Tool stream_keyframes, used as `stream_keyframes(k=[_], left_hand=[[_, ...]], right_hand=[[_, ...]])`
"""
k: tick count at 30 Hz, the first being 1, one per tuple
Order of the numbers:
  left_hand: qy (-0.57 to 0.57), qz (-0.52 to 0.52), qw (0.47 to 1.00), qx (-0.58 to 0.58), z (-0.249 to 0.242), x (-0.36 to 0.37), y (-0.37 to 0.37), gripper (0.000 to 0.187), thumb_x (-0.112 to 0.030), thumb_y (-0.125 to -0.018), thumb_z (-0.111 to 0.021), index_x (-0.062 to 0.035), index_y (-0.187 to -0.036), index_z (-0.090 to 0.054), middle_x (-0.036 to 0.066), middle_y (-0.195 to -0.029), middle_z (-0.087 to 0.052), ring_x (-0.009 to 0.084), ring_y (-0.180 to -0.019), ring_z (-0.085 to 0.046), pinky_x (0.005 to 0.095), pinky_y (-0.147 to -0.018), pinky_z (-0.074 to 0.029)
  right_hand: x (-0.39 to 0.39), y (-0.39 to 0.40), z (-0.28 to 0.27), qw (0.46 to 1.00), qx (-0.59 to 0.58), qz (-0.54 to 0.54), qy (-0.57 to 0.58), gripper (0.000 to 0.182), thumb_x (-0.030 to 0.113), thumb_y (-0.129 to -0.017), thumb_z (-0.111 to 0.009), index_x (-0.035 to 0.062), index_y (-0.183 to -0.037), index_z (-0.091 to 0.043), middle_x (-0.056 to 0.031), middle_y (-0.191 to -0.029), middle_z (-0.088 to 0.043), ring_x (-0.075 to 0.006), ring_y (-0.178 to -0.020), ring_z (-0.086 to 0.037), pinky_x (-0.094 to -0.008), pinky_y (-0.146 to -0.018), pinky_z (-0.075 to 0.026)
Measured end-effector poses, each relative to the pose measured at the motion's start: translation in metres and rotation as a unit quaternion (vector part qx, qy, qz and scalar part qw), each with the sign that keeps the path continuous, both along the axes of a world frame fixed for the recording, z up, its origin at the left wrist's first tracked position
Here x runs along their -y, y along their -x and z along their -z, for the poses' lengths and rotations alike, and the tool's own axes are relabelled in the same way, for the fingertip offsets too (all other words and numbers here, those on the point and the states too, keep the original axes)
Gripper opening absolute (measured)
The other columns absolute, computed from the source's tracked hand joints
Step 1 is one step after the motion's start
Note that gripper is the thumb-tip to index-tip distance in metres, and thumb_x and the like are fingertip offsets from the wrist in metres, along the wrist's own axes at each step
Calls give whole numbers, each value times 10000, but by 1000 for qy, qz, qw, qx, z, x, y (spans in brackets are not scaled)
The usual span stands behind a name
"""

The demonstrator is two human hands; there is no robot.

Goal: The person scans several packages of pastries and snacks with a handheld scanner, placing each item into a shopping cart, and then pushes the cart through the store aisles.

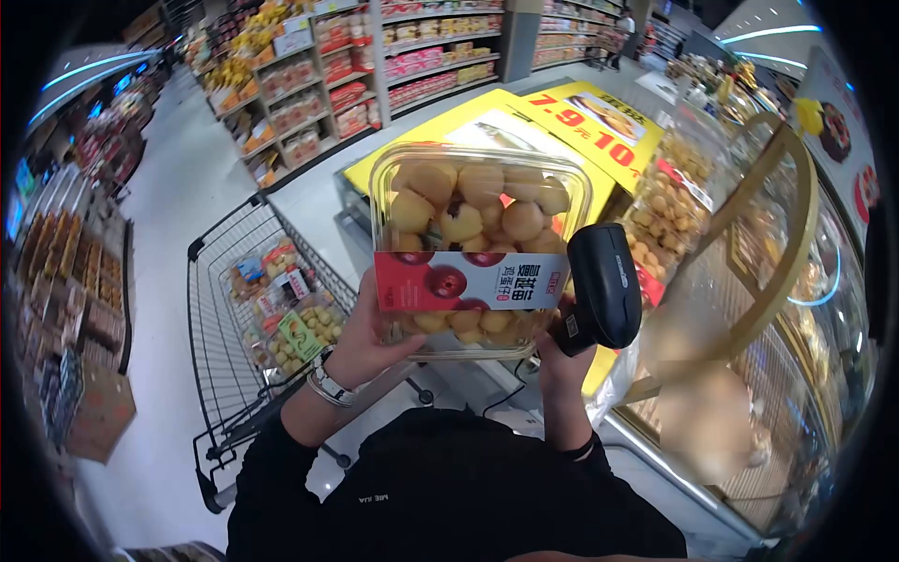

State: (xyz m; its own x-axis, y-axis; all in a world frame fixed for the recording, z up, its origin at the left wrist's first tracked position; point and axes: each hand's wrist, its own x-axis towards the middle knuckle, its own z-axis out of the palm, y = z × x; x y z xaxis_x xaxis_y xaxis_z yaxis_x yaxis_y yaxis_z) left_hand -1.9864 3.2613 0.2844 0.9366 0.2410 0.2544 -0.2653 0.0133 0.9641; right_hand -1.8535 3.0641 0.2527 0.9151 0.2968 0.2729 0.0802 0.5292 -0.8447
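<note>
A clear plastic box (482, 211) of round golden cakes is held up in front of my chest. Across it runs a red and white label (449, 279) with cranberry pictures. My left hand (367, 330) is closed on the box's lower left side, thumb over the front. My right hand (564, 361) is wrapped round the handle of a black barcode scanner (607, 286), at the box's lower right corner. Whether some right fingers also touch the box is hidden. A watch (330, 379) is on my left wrist.
To the left stands a black wire shopping cart (225, 347) with several packaged foods (295, 309). Behind the box is a display with a yellow price sign (590, 126); bagged cakes (667, 211) lie at its right. A gold-framed glass case (801, 215) stands right. Stocked shelves (440, 61) line the back.
</note>
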Motion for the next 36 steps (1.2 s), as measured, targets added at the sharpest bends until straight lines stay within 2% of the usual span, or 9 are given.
stream_keyframes(k=[6,8,13,15,19,26,29,31,36], left_hand=[[0,-134,991,25,22,-40,118,896,-120,-787,-643,-73,-1425,-16,100,-1423,-221,193,-1325,-223,373,-1068,-225],[-8,-239,968,-83,30,-63,151,814,-225,-840,-587,-51,-1424,-46,109,-1422,-231,182,-1335,-192,350,-1072,-216],[298,-309,898,-98,53,-114,201,507,-273,-892,-490,-76,-1328,-321,74,-1273,-465,207,-1133,-499,396,-950,-399],[405,-321,840,-163,67,-131,225,389,-293,-906,-446,-99,-1242,-425,72,-1199,-533,233,-1042,-563,421,-876,-460],[491,-349,783,-155,125,-163,237,325,-287,-906,-437,-116,-1178,-490,79,-1177,-553,239,-1039,-560,463,-868,-451],[497,-319,783,-196,178,-195,223,311,-261,-900,-469,-140,-1186,-487,92,-1168,-554,261,-1033,-562,478,-834,-468],[344,-294,798,-399,187,-203,219,371,-242,-879,-486,-120,-1228,-452,122,-1166,-554,279,-1015,-571,471,-839,-465],[-147,-58,777,-609,216,-217,218,480,-245,-842,-512,-92,-1280,-390,177,-1158,-552,315,-1007,-573,434,-845,-461],[-261,-148,840,-452,201,-199,211,481,-318,-810,-522,13,-1150,-444,277,-1060,-560,391,-996,-560,403,-846,-451]], right_hand=[[-71,58,12,980,42,-151,120,613,-109,-630,-554,37,-1214,-440,-57,-1138,-492,-195,-1006,-541,-391,-830,-507],[-101,83,-2,956,-20,-241,165,629,-104,-629,-560,34,-1230,-434,-52,-1118,-491,-189,-1005,-538,-417,-850,-500],[-199,103,3,830,-85,-477,276,509,26,-686,-577,39,-1186,-484,-77,-1006,-561,-185,-962,-562,-326,-756,-497],[-239,111,22,771,-251,-534,240,403,72,-722,-558,38,-1119,-504,-109,-1016,-567,-233,-953,-571,-381,-803,-499],[-270,132,67,733,-368,-521,236,272,92,-747,-531,40,-1013,-509,-132,-995,-564,-347,-970,-554,-515,-876,-467],[-291,134,89,760,-272,-485,336,281,129,-747,-554,46,-1013,-518,-95,-869,-555,-303,-854,-599,-457,-755,-519],[-297,128,94,725,-254,-500,400,227,148,-729,-593,49,-930,-551,-90,-872,-591,-214,-720,-620,-331,-562,-522],[-299,135,81,706,-252,-489,447,264,137,-753,-571,22,-989,-543,-35,-712,-557,-177,-601,-602,-322,-530,-523],[-303,136,82,724,-253,-491,413,238,138,-742,-589,14,-942,-553,-72,-768,-592,-176,-618,-605,-291,-536,-513]])
